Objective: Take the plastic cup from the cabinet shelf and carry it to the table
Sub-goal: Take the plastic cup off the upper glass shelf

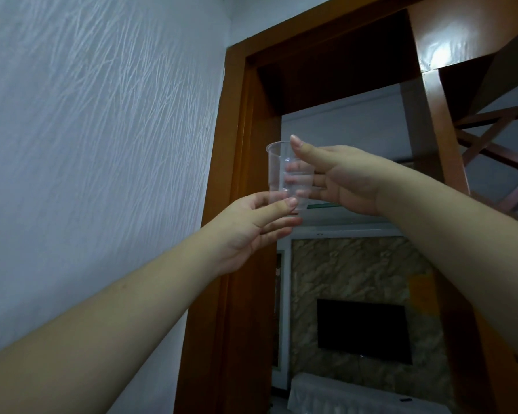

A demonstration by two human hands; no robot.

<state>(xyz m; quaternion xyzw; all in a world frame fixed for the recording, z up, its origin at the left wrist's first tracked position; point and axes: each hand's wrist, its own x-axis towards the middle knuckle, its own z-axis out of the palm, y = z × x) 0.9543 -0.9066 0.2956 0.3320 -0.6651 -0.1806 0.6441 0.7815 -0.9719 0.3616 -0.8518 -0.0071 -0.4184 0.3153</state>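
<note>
A: Left to right, quick. What's far left?

B: Textured white wall (96, 115). Then the left hand (251, 225), arm cut off by the bottom edge, thumb and fingers pinching the base of the cup (284, 174).

A: Cup position?

B: Clear plastic, upright, held in the air in front of the brown door frame (240, 130). No table in view. Hard to see its outline, it's see-through.

A: Right hand?

B: The right hand (344, 180) wraps the cup's side, thumb on the rim, fingers visible only blurred through the plastic. Both hands grip it.

A: Behind?

B: Dark TV (362, 330) on a stone-pattern wall; wooden lattice (497, 150) far right, cut off. White thing at the bottom, can't identify.
</note>
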